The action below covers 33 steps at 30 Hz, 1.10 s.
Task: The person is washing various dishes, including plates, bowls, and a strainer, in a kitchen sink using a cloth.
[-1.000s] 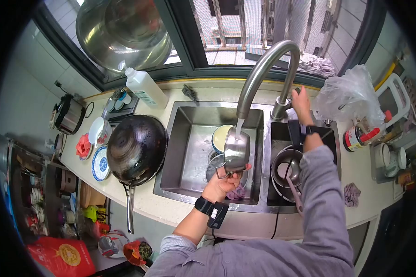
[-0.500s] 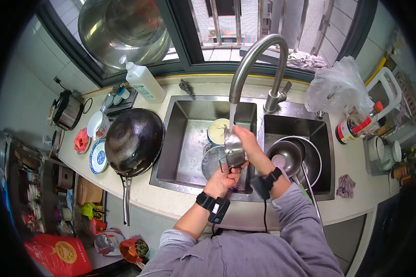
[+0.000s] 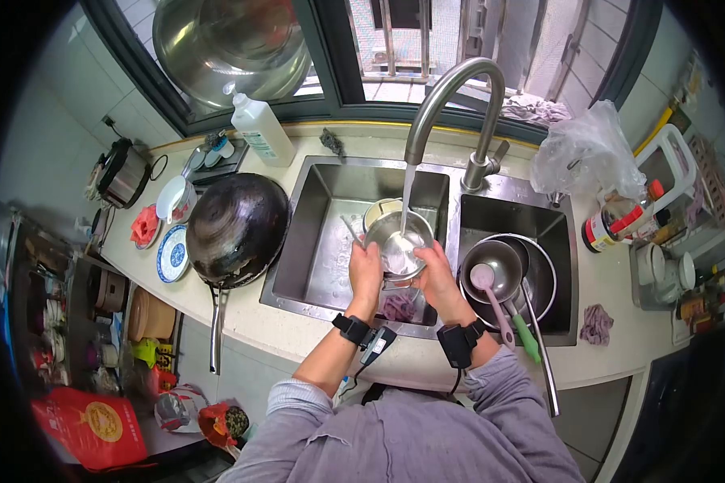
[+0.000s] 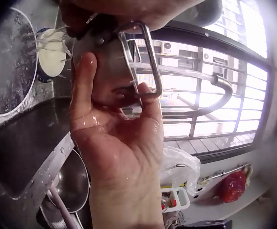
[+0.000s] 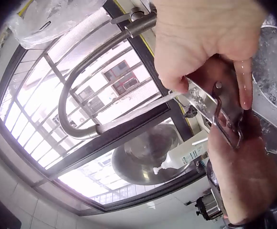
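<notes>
A small steel pot (image 3: 398,244) with wire handles is held between both hands over the left sink basin, under water running from the faucet (image 3: 459,88). On its left side my left hand (image 3: 365,278) grips it, the thumb at the rim. My right hand (image 3: 439,282) holds the opposite side. In the left wrist view the left hand (image 4: 117,138) has fingers curled round the pot's wall (image 4: 112,71) beside a wire handle. The right wrist view shows the right hand (image 5: 207,43) pinching the rim. Behind the pot, a yellow-lined bowl (image 3: 379,211) sits in the basin, partly hidden.
The right basin holds a saucepan (image 3: 503,270), a pink ladle (image 3: 495,302) and a green handle (image 3: 525,336). An upturned black wok (image 3: 238,229) lies left of the sink. A purple cloth (image 3: 399,307) is in the left basin; another cloth (image 3: 596,324) lies on the right counter.
The right hand has come from the faucet lever to the pot's right side. The pot, earlier tilted sideways, now has its opening facing up under the stream, and the left hand has shifted along its side.
</notes>
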Each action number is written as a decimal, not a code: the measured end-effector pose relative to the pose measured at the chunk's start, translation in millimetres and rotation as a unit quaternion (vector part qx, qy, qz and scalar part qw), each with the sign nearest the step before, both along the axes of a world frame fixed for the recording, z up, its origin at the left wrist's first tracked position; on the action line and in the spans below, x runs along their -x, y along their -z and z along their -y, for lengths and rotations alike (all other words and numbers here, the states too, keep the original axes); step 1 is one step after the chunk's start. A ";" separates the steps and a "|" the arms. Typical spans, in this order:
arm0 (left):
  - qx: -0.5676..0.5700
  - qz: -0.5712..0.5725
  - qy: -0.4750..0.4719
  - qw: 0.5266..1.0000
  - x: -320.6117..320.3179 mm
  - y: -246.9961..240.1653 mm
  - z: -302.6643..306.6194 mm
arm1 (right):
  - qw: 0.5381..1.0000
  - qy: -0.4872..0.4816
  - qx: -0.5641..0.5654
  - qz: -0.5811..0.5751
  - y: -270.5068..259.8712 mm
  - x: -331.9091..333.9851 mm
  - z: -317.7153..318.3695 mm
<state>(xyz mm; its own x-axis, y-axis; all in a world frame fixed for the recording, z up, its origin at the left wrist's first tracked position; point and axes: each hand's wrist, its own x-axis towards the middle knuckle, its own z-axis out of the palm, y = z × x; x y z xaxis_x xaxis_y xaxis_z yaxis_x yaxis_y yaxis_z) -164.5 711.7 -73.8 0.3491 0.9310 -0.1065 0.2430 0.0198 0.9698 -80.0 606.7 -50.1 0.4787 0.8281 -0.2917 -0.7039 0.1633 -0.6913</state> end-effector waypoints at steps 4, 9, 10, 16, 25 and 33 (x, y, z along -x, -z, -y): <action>-0.050 0.013 0.003 0.999 1.4 -7.6 -3.5 | 0.999 0.008 -0.015 -0.027 6.3 3.2 -2.1; 0.014 0.084 0.022 0.996 9.1 5.7 -4.0 | 0.998 0.040 0.040 0.011 4.5 5.7 -1.6; 0.124 0.087 0.042 0.988 12.0 -7.3 1.9 | 0.997 0.047 0.050 0.037 2.4 5.6 -1.4; 0.401 0.191 0.114 0.888 14.5 -4.9 9.7 | 0.987 0.068 0.060 0.130 48.3 -7.7 -8.3; 0.416 0.194 0.095 0.883 13.1 -23.0 -1.8 | 0.949 0.009 0.182 0.256 11.4 -25.4 -9.0; 0.427 0.182 0.125 0.877 13.2 1.9 -13.3 | 0.863 -0.032 0.228 0.450 20.6 -34.4 -9.3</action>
<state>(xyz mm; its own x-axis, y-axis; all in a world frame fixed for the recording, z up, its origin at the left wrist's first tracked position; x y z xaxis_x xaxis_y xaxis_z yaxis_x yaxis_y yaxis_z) -177.7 725.0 -75.7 0.6863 0.4552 -0.5672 0.0209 0.7672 0.6411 -45.7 616.0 -70.7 0.6384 0.7589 -0.1288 0.1536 -0.2895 -0.9448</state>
